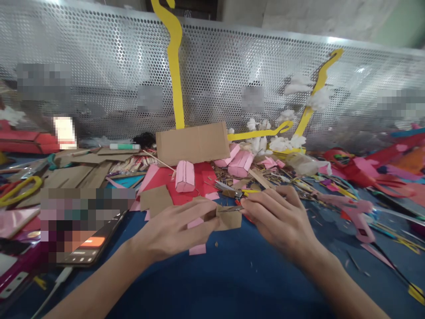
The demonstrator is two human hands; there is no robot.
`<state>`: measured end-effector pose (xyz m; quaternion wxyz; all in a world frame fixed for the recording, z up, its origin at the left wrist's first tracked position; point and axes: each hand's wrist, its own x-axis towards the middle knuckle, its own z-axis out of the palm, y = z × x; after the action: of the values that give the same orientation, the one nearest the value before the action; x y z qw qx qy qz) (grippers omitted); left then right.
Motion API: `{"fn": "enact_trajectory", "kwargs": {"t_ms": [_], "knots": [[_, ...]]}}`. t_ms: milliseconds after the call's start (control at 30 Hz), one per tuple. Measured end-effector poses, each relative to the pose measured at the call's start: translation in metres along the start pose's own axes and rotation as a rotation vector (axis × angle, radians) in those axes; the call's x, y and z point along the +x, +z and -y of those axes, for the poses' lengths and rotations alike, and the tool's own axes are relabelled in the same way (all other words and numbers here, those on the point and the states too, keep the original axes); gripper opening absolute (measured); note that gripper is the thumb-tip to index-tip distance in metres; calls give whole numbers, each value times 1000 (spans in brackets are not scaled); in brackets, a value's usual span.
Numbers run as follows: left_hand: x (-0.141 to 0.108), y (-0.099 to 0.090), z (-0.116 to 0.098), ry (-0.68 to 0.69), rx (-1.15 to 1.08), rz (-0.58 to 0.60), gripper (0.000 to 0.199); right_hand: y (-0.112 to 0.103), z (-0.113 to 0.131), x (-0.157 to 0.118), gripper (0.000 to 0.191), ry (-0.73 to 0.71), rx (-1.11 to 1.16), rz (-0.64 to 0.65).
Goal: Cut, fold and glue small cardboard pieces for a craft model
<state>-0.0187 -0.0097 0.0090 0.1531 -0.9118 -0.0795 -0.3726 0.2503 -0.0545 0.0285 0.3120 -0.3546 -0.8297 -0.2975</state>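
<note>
My left hand (pixel 186 226) is closed on a small piece of brown cardboard (pixel 230 220), pinching its left side. Pink paper (pixel 198 249) shows between and below its fingers. My right hand (pixel 279 219) has its fingers pinched at the cardboard's right end, on a thin grey metal blade (pixel 232 208) that lies across the top edge. Just behind is a pair of scissors (pixel 229 188) with red and yellow near the handles; whether the blade belongs to them I cannot tell. Behind my left hand stands a folded pink paper box (pixel 185 176) with dark edge lines.
A cardboard box (pixel 192 144) with a tall yellow strip (pixel 174 66) stands against the perforated metal panel (pixel 109 66). A pink glue gun (pixel 358 212) lies right, a phone (pixel 96 241) with a cable left. Scraps, sticks and white fluff (pixel 259 144) crowd the blue table (pixel 226 283).
</note>
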Motion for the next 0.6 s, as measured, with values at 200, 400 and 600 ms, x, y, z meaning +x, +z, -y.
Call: {"fn": "enact_trajectory", "kwargs": {"t_ms": [200,400,600], "knots": [[-1,1,-1,-21,-15,53,20,2,1,-2,9,-7,8,32],[2,-1,-2,-41,-20,53,20,1,2,0,8,-4,5,21],[2,-1,-1,2,-3,-6,19,0,0,1,8,-1,13,7]]}}
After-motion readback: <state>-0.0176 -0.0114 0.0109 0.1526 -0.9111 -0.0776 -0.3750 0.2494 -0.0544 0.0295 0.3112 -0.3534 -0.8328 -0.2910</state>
